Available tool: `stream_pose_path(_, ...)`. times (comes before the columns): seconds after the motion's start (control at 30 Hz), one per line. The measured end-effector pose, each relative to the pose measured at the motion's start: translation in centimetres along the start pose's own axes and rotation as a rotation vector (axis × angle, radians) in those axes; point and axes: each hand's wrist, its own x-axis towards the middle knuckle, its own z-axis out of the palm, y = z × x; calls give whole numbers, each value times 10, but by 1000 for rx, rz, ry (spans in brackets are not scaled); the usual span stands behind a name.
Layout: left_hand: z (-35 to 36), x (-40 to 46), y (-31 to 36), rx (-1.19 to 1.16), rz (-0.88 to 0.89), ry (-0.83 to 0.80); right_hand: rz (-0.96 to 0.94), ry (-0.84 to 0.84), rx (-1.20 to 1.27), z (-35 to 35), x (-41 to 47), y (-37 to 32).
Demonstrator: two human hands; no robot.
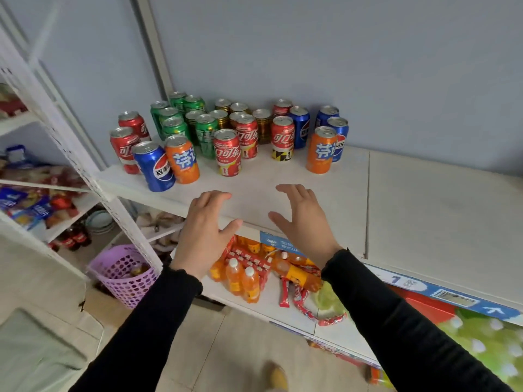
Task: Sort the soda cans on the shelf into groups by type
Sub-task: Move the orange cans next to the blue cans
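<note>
Many soda cans stand mixed on the white shelf (297,188) against the wall. Red cola cans (227,152) stand at the left and middle. Green cans (206,131) cluster at the back left, gold cans (261,124) behind the middle. Blue cans (154,166) and orange cans (182,159) sit at front left, with more blue (300,127) and orange (322,149) at the right. My left hand (205,230) and my right hand (304,222) hover over the shelf's front edge, fingers relaxed, holding nothing, short of the cans.
The lower shelf (271,304) holds small orange bottles (240,278) and red snack packets. A purple basket (124,273) stands on the floor at the left. A white rack post (93,176) borders the cans' left side. The shelf's right half is bare.
</note>
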Motion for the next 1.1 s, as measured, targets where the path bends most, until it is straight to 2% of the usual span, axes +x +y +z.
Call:
stream_pose_path(0.23,-11,39,-45,-14,-56,40,-11,-34,98,42,67,-16)
stream_pose_path(0.37,-24,59,-68,-22,-68,151,-99,-9,200,66,100,-31)
stream_pose_path(0.5,-37,64,-94,-58,-127,266,-125,-74,308,98,120,-51)
stream_pose_path(0.67,-50,74,-126,-71,-129,343,-33,-178,378,139,144,-74)
stream_pose_path(0.8,-63,86,-151,-107,-109,332,85,-206,586,162,163,-91)
stream_pose_path(1.1,-90,105,-196,-201,-15,273,216,-82,673,182,172,-108)
